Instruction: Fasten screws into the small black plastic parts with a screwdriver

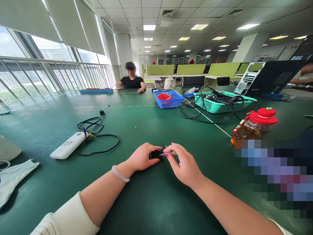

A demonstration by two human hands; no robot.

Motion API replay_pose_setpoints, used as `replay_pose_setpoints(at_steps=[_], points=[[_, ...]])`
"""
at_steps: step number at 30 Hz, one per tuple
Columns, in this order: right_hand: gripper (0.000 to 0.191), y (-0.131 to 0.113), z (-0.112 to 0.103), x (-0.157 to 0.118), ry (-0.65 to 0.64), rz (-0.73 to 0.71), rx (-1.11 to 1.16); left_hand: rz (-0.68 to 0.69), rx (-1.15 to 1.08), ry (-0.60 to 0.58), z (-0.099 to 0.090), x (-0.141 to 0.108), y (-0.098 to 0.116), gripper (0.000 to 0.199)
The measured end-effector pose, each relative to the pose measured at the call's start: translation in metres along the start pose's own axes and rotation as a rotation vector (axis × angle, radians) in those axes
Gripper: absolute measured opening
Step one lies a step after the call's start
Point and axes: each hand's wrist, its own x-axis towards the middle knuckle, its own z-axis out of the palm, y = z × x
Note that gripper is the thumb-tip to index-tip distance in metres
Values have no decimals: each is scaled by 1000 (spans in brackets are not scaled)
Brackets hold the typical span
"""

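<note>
Over the green tabletop, my left hand is closed around a small black block-like device, thumb on the near side and fingers on the far side. My right hand pinches what looks like a small screwdriver with a partly clear handle and an amber end. It lies nearly level, its left end against the right side of the black device. Fingers hide part of both things, and the exact point of contact is too small to make out.
A white power bank with a looped black cable lies left. Right stands a red-lidded jar. Farther back are a blue basket and a green basket of cables. A person sits across the table.
</note>
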Motion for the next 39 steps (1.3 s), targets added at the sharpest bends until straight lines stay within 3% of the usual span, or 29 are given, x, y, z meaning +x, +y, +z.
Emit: replay_pose_setpoints(at_steps=[5, 8, 11, 14, 20, 23, 26, 29, 33, 39], points=[[7, 3, -4, 0, -25, 170, 103, 52, -35, 115, -2, -1, 2, 43], [5, 5, -10, -1, 144, 171, 225, 69, -58, 192, -4, -2, 3, 39], [7, 13, -14, -2, 394, 166, 296, -73, -17, 279, -4, -1, 3, 38], [9, 27, -13, -2, 413, 243, 209, -241, 114, 322, -3, 0, 0, 39], [18, 48, -5, -2, 315, 447, 183, -296, 324, 160, -2, -3, 2, 31], [19, 48, -4, -3, 302, 479, 195, -297, 333, 169, -3, -3, 6, 28], [18, 45, -5, -2, 288, 487, 195, -202, 240, 179, 0, -3, 9, 29], [16, 42, -6, 0, 288, 466, 189, -47, 154, 115, 7, -4, 14, 31], [11, 42, -7, 1, 357, 471, 222, -64, 153, 26, 14, -5, 18, 39], [8, 44, -9, 1, 497, 494, 228, -174, 197, 44, 10, 0, 10, 38]])
